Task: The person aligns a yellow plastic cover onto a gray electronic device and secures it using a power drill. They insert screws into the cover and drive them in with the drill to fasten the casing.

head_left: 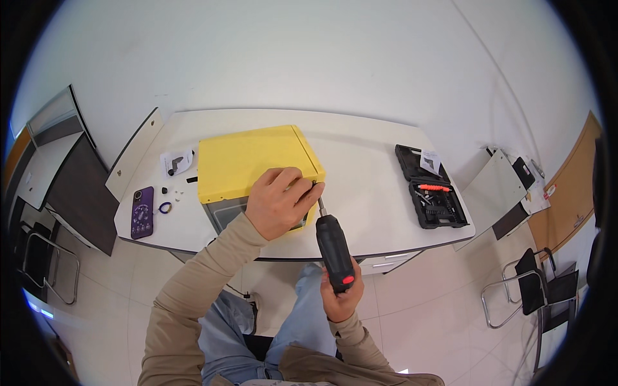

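A yellow metal box-shaped appliance (251, 157) with a dark grey front panel sits on the white table, angled toward me. Over its near right corner lies my left hand (280, 199), fingers curled and pressed together there; whatever they pinch is hidden. My right hand (343, 297) grips a black cordless screwdriver (335, 248) with a red button at its end. Its slim metal bit points away from me, up to the corner beside my left fingertips. Whether the bit sits in a screw I cannot tell.
A purple phone (142, 212), a blue ring-shaped band (165, 207) and a paper leaflet (176, 163) lie on the table (367, 167) at left, near several small parts. An open black tool case (440, 209) with bits and an orange-red tool stands at right. Chairs (533, 280) flank the table.
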Available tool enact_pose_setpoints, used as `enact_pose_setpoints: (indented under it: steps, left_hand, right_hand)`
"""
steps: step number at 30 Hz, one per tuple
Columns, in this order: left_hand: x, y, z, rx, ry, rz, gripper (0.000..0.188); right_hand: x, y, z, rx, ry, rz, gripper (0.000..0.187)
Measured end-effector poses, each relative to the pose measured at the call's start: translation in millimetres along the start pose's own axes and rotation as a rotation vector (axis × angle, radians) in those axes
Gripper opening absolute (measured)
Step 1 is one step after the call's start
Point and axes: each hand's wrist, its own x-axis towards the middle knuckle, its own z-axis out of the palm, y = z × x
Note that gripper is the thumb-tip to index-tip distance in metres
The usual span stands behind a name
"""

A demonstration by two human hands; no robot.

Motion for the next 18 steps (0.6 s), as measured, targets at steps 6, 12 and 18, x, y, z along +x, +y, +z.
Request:
enact_pose_setpoints:
  steps: [6,12,18]
  left_hand:
    - [-0.2,-1.2,-0.5,0.007,0.002,-0.004,0.036]
    - [1.8,-1.2,0.9,0.004,0.009,-0.003,0.035]
    - [2.8,-0.4,1.2,0.009,0.010,0.004,0.036]
  right_hand:
    - [2.5,-7.7,-0.5,-0.011,-0.053,-0.038,0.054]
    - [2.8,-7.6,0.4,0.022,-0.016,-0.023,0.057]
    - [3.3,-6.2,0.8,0.035,-0.011,0.003,0.057]
